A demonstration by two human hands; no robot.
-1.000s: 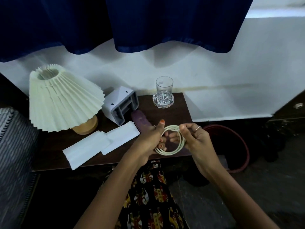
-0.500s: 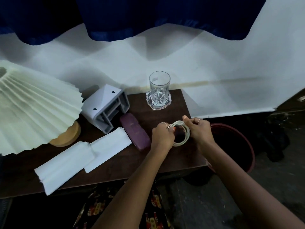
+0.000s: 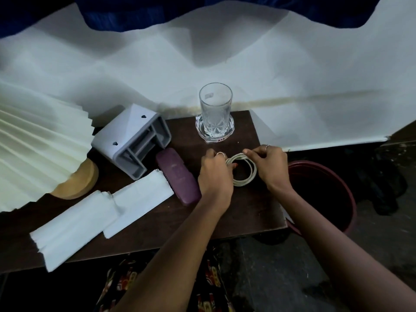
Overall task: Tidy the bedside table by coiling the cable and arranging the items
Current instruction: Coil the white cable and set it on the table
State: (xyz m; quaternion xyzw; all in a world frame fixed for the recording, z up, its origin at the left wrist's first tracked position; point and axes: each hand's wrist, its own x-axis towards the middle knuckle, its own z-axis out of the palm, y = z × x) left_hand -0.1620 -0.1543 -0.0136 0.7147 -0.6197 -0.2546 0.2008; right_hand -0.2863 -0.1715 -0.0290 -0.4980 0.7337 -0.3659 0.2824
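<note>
A white cable (image 3: 245,179), wound into a round coil, lies on the right part of the dark wooden bedside table (image 3: 243,217). My left hand (image 3: 215,174) grips the coil's left side and my right hand (image 3: 269,163) pinches its top right. Left of my hands lies a maroon case (image 3: 177,175). Behind the coil an empty drinking glass (image 3: 215,109) stands on a glass coaster. Two folded white cloths (image 3: 96,210) lie at the front left.
A grey plastic holder (image 3: 132,138) lies tipped at the back. A pleated cream lamp (image 3: 38,143) with a wooden base fills the left. A dark red bucket (image 3: 326,192) stands on the floor right of the table. White wall and blue curtain are behind.
Both hands carried the coiled cable from the air in front of the table down onto the tabletop near the glass. The view moved closer to the table.
</note>
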